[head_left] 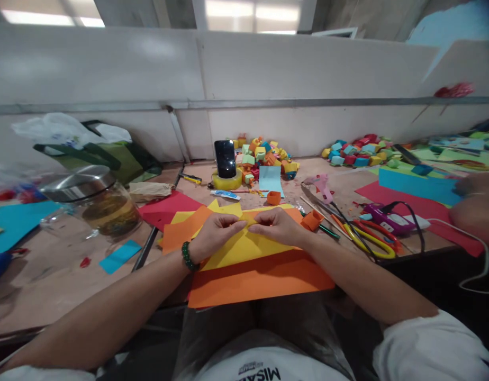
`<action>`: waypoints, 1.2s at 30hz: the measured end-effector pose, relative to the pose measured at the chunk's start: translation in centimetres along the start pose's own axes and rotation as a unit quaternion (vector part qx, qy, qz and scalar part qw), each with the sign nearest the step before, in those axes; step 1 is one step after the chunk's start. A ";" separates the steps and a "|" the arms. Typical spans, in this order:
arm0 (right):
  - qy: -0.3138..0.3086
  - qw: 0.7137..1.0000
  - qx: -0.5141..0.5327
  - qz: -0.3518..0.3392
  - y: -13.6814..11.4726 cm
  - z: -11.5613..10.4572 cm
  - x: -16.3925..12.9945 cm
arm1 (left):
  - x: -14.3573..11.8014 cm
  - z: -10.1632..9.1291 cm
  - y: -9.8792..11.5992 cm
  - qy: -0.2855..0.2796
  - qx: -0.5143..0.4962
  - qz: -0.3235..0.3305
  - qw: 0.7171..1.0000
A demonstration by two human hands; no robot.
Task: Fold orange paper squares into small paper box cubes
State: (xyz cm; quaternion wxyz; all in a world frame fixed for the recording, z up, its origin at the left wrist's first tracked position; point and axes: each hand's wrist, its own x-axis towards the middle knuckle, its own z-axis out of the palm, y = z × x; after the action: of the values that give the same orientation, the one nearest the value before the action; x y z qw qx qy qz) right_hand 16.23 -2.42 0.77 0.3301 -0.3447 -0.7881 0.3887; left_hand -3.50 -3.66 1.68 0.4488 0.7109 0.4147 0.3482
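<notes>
My left hand (222, 230) and my right hand (277, 225) meet over the stacked paper, thumbs and fingers pinched on a small piece of yellow paper (248, 218) between them. Much of that piece is hidden by my fingers. Beneath them lie yellow sheets (236, 253) on top of an orange sheet (260, 280), which reaches past the table's front edge. A small folded orange paper piece (312, 219) rests just right of my right hand, and another orange paper piece (273, 198) stands behind my hands. A green bead bracelet circles my left wrist.
A phone (225, 159) leans on a yellow tape roll (227, 180); colourful paper pieces (264, 156) are heaped beside it. Scissors (373, 241), a pink glue gun (322, 186) and a purple device (389, 218) lie right. A glass jar (109, 209) stands left. Another person's hand (477, 206) is far right.
</notes>
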 end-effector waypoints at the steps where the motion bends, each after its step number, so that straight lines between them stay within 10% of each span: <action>1: -0.008 1.000 -0.004 0.000 -0.1 -0.1 -0.1 | 0.0 0.0 0.0 0.004 0.003 0.014 1.000; 36: -0.032 0.999 -0.040 -0.009 -0.7 0.1 -0.4 | -0.3 0.1 0.0 -0.008 0.092 0.058 0.994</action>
State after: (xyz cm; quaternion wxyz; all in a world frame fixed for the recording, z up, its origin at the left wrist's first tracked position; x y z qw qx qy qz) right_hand 16.16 -3.07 1.24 0.2938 -0.3379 -0.8164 0.3647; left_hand -3.61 -3.97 1.59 0.3640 0.7748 0.3996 0.3280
